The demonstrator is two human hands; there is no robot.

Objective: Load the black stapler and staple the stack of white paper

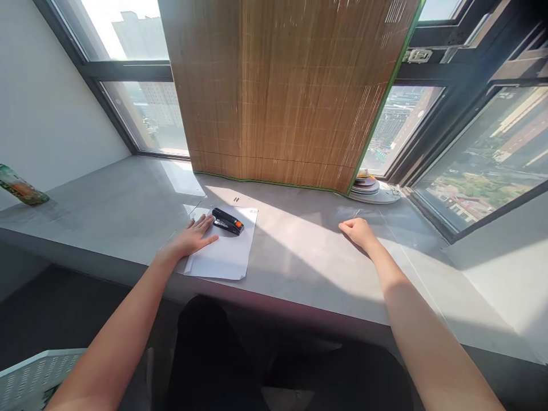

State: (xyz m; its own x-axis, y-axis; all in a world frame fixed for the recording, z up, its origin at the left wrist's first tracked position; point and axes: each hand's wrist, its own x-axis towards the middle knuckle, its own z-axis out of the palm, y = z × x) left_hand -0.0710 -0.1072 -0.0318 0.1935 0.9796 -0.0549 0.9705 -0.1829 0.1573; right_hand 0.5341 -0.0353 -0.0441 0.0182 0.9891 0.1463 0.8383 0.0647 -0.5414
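My left hand (196, 235) lies flat with its fingers spread on the left part of some white paper sheets (225, 257). Just beyond its fingertips, a black stapler (226, 222) with an orange piece at one end rests on the paper. Two small dark strips (236, 199), perhaps staples, lie on the sill past the paper's far edge. Well to the right, my right hand (358, 232) is closed low over the sill, thumb and fingers pressed together. What it holds, if anything, is too small to make out. Beside it is a faint, clear plastic-like patch (349, 213).
The wide grey sill (299, 257) runs below the windows. A brown bamboo blind (278, 91) hangs down to its back edge. Stacked plates (372, 191) stand at the back right, a green bottle (21, 185) lies far left, and a pale plastic basket (38, 374) is below left.
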